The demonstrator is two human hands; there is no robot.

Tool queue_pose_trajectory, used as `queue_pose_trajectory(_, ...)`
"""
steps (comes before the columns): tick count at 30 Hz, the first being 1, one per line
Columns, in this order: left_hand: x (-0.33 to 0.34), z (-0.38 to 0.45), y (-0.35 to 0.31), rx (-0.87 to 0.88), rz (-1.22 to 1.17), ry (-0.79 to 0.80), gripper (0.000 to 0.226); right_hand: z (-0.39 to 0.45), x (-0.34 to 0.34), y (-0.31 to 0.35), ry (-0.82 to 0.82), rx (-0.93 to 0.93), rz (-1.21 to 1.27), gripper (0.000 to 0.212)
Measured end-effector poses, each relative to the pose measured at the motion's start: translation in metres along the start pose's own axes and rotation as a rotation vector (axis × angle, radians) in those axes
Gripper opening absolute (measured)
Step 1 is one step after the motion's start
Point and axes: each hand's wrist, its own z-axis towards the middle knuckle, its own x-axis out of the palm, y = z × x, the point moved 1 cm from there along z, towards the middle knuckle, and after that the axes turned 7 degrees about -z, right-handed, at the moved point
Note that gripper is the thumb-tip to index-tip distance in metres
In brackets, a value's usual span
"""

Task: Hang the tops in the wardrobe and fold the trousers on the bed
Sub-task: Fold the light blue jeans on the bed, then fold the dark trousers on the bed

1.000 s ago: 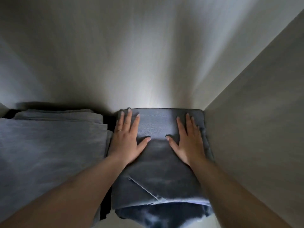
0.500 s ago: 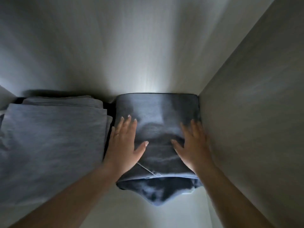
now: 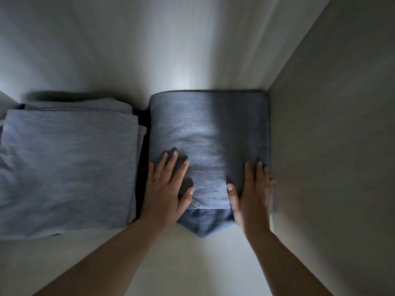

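Folded denim trousers (image 3: 208, 146) are being pressed flat on a pale shelf (image 3: 192, 253), far-right corner, w/ the far edge touching the back wall (image 3: 171, 50) and the right edge against the side panel (image 3: 331, 146). A darker layer is sticking out at the near edge, forming a point that is overhanging the rest of the fold.

Left hand (image 3: 166, 189) is being laid flat on the near-left part of the trousers, fingers straight and spread, nothing gripped. Right hand (image 3: 252, 193) is being laid flat along the near-right edge, fingers straight, outer fingers squeezed betw. fabric and side panel; nothing is being grasped there either, as far as can be seen.

A grey folded stack (image 3: 68, 163) is lying just beside, on the left, w/ a narrow dark gap betw. the two piles.

Risks, as judged:
- The protruding near layer is prob. being left untucked; when the hands are lifted, the fold may be springing open, since denim is stiff.
- If more push is being applied toward the far wall, the bundle is likely to be bunched up against it, as no room is left.
- Right fingers are at risk of being pinched or of dragging the top layer out when withdrawn along the panel.
- A sideways shove may be knocking the grey stack out of line.
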Motion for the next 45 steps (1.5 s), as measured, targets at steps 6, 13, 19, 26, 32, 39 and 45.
queue_pose_trajectory(6, -0.033, 0.009, -0.022, -0.237, -0.120, 0.152, 0.049, 0.019, -0.045, 0.004, 0.335, 0.051, -0.017, 0.073)
queue_pose_trajectory(13, -0.161, -0.033, -0.068, -0.685, -1.036, -0.260, 0.019, 0.000, -0.157, 0.084, 0.257, 0.055, 0.612, 0.018)
queue_pose_trajectory(19, -0.283, -0.119, -0.097, -0.674, -1.256, -0.578, 0.022, -0.074, -0.242, 0.189, 0.377, -0.318, 0.840, 0.012)
queue_pose_trajectory(26, -0.390, -0.265, -0.140, -0.685, -1.119, -0.958, 0.021, -0.204, -0.318, 0.272, 0.621, -0.757, 0.911, 0.020)
queue_pose_trajectory(32, -0.437, -0.410, -0.194, -0.694, -0.980, -1.257, 0.020, -0.338, -0.357, 0.314, 0.783, -1.076, 0.962, 0.019)
queue_pose_trajectory(39, -0.437, -0.625, -0.286, -0.893, -0.796, -1.600, 0.013, -0.545, -0.383, 0.313, 0.971, -1.444, 0.880, 0.014)
queue_pose_trajectory(45, -0.407, -0.784, -0.372, -1.071, -0.675, -1.833, 0.013, -0.713, -0.393, 0.283, 1.164, -1.690, 0.795, 0.015)
